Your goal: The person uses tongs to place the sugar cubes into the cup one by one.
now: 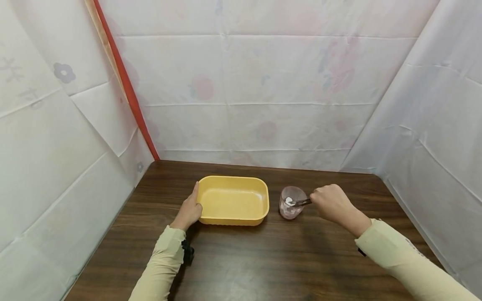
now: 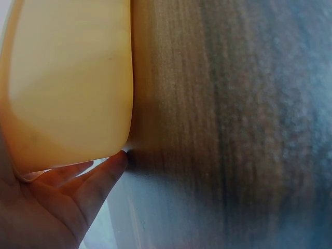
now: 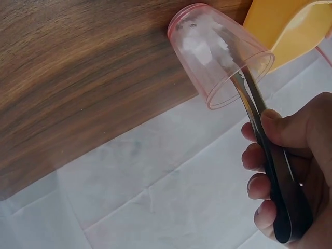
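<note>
My left hand (image 1: 189,212) grips the left end of a yellow rectangular plastic tray (image 1: 233,221). In the left wrist view its fingers lie along the end wall of the tray (image 2: 72,78), and the thumb is hidden. My right hand (image 1: 333,205) holds dark metal tongs (image 1: 302,202), whose tips are down inside a clear pink cup (image 1: 289,212). Soft-looking white pieces (image 3: 205,41) lie in the cup; their exact kind is unclear. The right wrist view shows the fingers and thumb wrapped about the tongs (image 3: 282,192). Whether the tips touch the white pieces cannot be made out.
Tray and cup stand side by side on a dark wood-grain table (image 1: 241,259), the cup on the right. Pale patterned sheeting (image 1: 244,83) walls the table at the back and both sides. A red strip (image 1: 124,75) runs down the back left corner.
</note>
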`<action>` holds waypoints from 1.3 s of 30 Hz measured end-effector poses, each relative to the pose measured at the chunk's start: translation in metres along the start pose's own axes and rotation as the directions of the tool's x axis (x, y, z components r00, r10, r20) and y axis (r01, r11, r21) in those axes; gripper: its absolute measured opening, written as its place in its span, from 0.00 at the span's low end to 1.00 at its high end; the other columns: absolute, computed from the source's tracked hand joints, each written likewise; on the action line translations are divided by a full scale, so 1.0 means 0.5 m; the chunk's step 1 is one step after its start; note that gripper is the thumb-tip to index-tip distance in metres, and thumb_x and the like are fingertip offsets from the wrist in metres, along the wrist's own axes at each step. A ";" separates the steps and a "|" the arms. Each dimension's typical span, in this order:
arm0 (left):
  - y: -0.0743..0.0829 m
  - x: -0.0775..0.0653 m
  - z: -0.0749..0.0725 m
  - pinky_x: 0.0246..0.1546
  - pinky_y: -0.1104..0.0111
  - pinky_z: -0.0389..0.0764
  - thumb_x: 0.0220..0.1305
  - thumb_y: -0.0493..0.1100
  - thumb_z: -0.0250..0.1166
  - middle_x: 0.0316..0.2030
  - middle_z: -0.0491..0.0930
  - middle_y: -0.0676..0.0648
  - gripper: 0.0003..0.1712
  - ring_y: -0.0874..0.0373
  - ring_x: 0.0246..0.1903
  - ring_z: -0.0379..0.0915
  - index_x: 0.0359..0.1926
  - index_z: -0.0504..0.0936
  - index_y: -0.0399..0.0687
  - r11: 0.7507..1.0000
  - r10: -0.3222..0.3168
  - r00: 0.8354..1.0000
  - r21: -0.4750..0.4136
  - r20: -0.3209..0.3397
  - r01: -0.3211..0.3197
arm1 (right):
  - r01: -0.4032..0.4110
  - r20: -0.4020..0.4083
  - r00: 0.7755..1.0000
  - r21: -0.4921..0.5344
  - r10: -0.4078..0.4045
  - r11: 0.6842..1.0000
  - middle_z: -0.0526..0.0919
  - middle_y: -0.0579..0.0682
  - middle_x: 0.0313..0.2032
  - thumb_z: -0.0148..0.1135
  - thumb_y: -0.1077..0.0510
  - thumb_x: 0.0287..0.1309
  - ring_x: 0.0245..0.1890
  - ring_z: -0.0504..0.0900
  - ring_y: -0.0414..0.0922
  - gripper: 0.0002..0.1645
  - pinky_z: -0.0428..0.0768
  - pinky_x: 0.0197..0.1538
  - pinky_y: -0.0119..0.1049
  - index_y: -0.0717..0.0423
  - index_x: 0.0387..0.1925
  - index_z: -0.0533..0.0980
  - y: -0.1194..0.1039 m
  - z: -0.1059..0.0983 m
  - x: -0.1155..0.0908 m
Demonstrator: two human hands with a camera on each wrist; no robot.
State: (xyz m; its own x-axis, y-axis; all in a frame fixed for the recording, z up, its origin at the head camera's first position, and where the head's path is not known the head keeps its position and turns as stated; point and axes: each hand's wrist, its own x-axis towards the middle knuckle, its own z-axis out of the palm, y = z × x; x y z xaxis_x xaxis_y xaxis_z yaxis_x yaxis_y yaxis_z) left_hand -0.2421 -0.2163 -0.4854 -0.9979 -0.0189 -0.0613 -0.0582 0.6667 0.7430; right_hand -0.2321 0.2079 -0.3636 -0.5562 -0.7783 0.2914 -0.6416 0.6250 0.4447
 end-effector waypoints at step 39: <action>0.004 0.002 -0.002 0.65 0.47 0.51 0.59 0.30 0.40 0.73 0.43 0.35 0.46 0.41 0.69 0.45 0.75 0.32 0.50 0.999 -0.024 1.000 -0.031 0.019 0.024 | -0.076 -0.100 0.984 0.501 0.146 0.862 0.82 0.46 0.31 0.73 0.58 0.45 0.27 0.78 0.40 0.17 0.77 0.27 0.36 0.59 0.39 0.84 -0.130 0.146 -0.131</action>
State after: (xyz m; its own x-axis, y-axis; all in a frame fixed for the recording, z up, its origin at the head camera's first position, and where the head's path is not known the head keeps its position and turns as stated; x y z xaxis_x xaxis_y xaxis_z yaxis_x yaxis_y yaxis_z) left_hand -0.2433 -0.2157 -0.4831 -0.9956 -0.0202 -0.0917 -0.0832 0.6430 0.7614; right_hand -0.1926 0.2226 -0.4736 -0.5877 -0.6812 0.4367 -0.7753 0.6285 -0.0629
